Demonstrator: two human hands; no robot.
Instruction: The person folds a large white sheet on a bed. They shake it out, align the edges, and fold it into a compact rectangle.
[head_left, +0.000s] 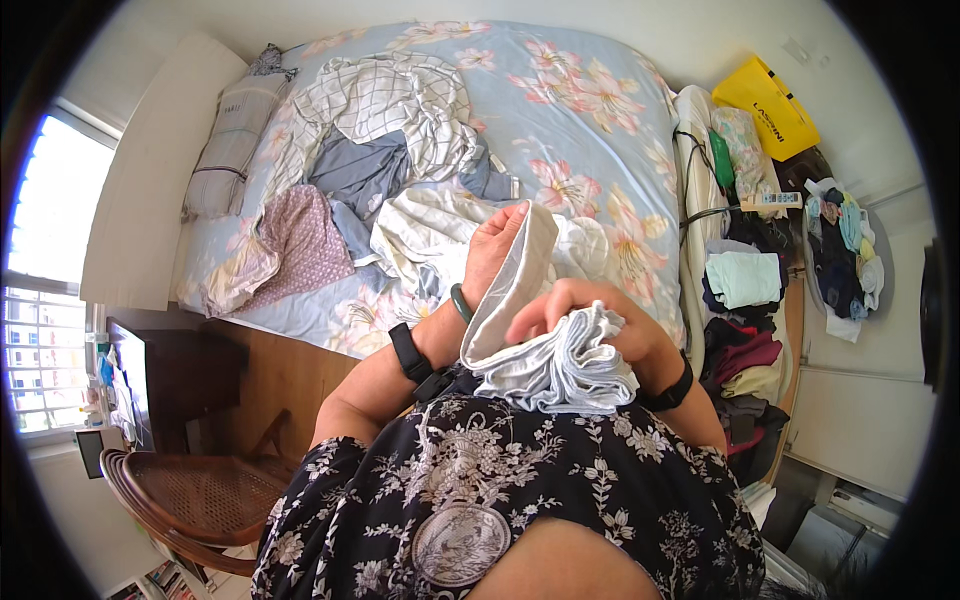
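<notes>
A white-and-grey cloth (559, 364), gathered in several layered folds, rests against my body at the near side of the bed. My left hand (491, 251) pinches the raised end of a long strip of this cloth, which loops down into the folded bundle. Around the bundle's far right side curls my right hand (592, 311), its fingers partly hidden by the folds. Just beyond both hands, a crumpled white checked cloth (427, 229) lies on the floral bed sheet (592, 94).
Farther off lie a white grid-patterned cloth (390, 94), grey-blue fabric (360, 165) and a pink patterned cloth (307, 240). Folded clothes (742, 277) and a yellow bag (766, 109) bearing writing are on the right. A cane-seat chair (195, 495) stands at the lower left.
</notes>
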